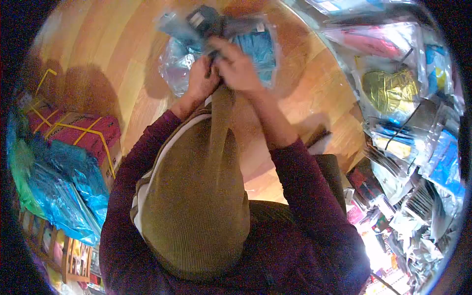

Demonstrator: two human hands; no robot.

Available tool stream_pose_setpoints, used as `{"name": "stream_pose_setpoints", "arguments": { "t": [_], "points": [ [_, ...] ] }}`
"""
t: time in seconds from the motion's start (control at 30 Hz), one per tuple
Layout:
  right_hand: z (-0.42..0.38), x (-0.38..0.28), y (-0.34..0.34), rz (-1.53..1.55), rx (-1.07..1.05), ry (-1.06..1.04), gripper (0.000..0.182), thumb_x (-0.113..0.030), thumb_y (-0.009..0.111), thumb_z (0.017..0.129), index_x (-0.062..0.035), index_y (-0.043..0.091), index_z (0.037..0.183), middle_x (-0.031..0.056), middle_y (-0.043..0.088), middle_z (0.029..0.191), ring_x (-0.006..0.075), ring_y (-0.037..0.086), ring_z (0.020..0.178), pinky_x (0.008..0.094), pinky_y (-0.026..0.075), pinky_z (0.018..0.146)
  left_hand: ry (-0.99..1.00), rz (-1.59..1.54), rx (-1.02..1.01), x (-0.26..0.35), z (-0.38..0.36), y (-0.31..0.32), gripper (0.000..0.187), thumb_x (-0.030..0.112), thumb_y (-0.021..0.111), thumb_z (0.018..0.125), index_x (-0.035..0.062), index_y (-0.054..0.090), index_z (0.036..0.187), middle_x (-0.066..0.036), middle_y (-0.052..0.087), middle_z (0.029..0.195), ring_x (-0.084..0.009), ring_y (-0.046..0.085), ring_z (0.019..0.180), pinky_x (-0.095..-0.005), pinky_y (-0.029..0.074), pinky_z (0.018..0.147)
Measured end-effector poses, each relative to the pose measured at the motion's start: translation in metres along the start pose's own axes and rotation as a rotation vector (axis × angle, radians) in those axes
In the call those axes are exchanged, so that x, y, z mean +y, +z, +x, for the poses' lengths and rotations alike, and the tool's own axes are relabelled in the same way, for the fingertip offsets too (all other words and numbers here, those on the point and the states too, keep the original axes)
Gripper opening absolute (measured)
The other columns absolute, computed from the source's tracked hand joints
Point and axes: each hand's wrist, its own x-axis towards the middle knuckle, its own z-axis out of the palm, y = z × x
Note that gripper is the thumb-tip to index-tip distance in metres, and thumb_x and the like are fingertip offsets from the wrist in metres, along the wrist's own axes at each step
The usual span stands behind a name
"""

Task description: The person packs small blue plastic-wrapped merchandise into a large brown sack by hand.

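Both hands are together near the top centre, over the wood-patterned surface. My left hand [200,80] has its fingers closed round a small dark item by the knuckles, too small to name. Beside it, my right hand [235,66] is blurred, its fingers bent and one pointing up to the left. Just beyond them lies a dark bundle [204,20] with a white label. Clear plastic packets with blue contents [253,49] lie behind and on both sides of the hands.
A red box [81,129] with yellow straps stands at the left, with blue plastic bags [59,182] below it. Clear packets, one with a gold item [391,90], and piled packages [423,206] fill the right. A brown cap [196,196] covers the lower centre.
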Motion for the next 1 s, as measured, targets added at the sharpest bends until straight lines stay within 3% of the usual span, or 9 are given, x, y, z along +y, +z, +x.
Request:
{"name": "stream_pose_setpoints", "arguments": {
  "t": [0.07,0.17,0.3,0.63,0.73,0.8,0.9,0.93,1.0],
  "points": [
    [-0.004,0.014,0.023,0.026,0.008,-0.017,0.041,0.0,0.045,0.074,-0.0049,0.047,0.114,0.016,0.048,0.115,0.0291,0.045,0.108,0.0334,0.034,0.093,0.011,-0.198,-0.07,-0.007,-0.007,-0.005,0.013,0.01,0.045,0.08,-0.0005,0.043,0.071,-0.023,0.047,0.063,-0.043,0.046,0.062,-0.0425,0.036,0.051],
    [0.007,0.031,0.031,0.025,-0.013,-0.016,0.04,-0.001,0.043,0.074,-0.0047,0.048,0.113,0.0181,0.048,0.116,0.0315,0.044,0.11,0.0348,0.033,0.093,0.06,0.004,-0.091,-0.018,-0.008,-0.011,0.013,0.01,0.045,0.079,-0.001,0.043,0.071,-0.022,0.047,0.065,-0.0425,0.047,0.064,-0.0422,0.036,0.052],
    [0.018,0.043,0.02,-0.145,-0.162,0.013,0.036,-0.001,0.042,0.074,-0.0031,0.051,0.109,0.0192,0.048,0.115,0.0331,0.044,0.109,0.0365,0.034,0.093,0.063,0.008,-0.135,-0.007,-0.005,-0.01,0.014,0.01,0.043,0.081,-0.0011,0.044,0.073,-0.022,0.046,0.065,-0.0428,0.046,0.064,-0.041,0.037,0.053],
    [0.044,0.044,0.02,-0.358,-0.18,0.009,0.036,-0.003,0.042,0.073,-0.0055,0.054,0.106,0.0187,0.05,0.111,0.0332,0.048,0.102,0.0376,0.039,0.088,-0.044,0.079,-0.17,0.001,-0.003,-0.012,0.012,0.009,0.043,0.081,-0.0008,0.047,0.076,-0.023,0.05,0.072,-0.0424,0.048,0.07,-0.0436,0.038,0.058],
    [0.054,0.042,0.018,-0.33,-0.203,0.189,0.034,-0.007,0.045,0.072,-0.0082,0.056,0.104,0.0181,0.054,0.105,0.0331,0.052,0.097,0.0377,0.04,0.086,-0.004,0.015,-0.143,-0.004,-0.006,-0.012,0.011,0.009,0.045,0.079,-0.0011,0.047,0.077,-0.023,0.05,0.073,-0.042,0.049,0.071,-0.0444,0.039,0.059],
    [0.059,0.043,0.016,-0.144,0.053,0.266,0.033,-0.012,0.05,0.07,-0.0101,0.057,0.102,0.018,0.057,0.098,0.0334,0.053,0.093,0.0379,0.041,0.083,-0.074,-0.03,-0.223,-0.025,-0.012,-0.007,0.012,0.011,0.048,0.077,-0.0019,0.049,0.078,-0.025,0.049,0.071,-0.0427,0.048,0.07,-0.0442,0.039,0.06],
    [0.056,0.004,0.006,0.01,-0.07,0.239,0.033,-0.015,0.052,0.069,-0.0059,0.056,0.1,0.018,0.057,0.098,0.0332,0.053,0.093,0.038,0.041,0.081,-0.015,0.205,-0.419,-0.03,-0.008,-0.013,0.018,0.009,0.051,0.074,-0.0013,0.051,0.089,-0.022,0.053,0.082,-0.037,0.052,0.08,-0.0393,0.042,0.068],
    [0.05,0.002,0.019,-0.068,-0.055,0.054,0.03,-0.016,0.054,0.068,-0.0021,0.057,0.095,0.0185,0.056,0.097,0.0344,0.051,0.092,0.0386,0.041,0.08,-0.012,0.2,-0.418,-0.036,-0.011,-0.006,0.018,0.009,0.051,0.074,-0.0013,0.051,0.089,-0.022,0.053,0.082,-0.037,0.052,0.08,-0.0393,0.042,0.068],
    [0.043,-0.004,0.037,-0.182,-0.217,-0.021,0.029,-0.016,0.056,0.068,-0.001,0.056,0.092,0.0185,0.055,0.096,0.0349,0.05,0.092,0.0386,0.041,0.081,0.007,-0.514,-0.238,-0.052,-0.023,0.012,0.033,0.007,0.052,0.071,0.0004,0.048,0.104,-0.015,0.052,0.101,-0.0277,0.051,0.096,-0.034,0.041,0.078]
  ]
}}
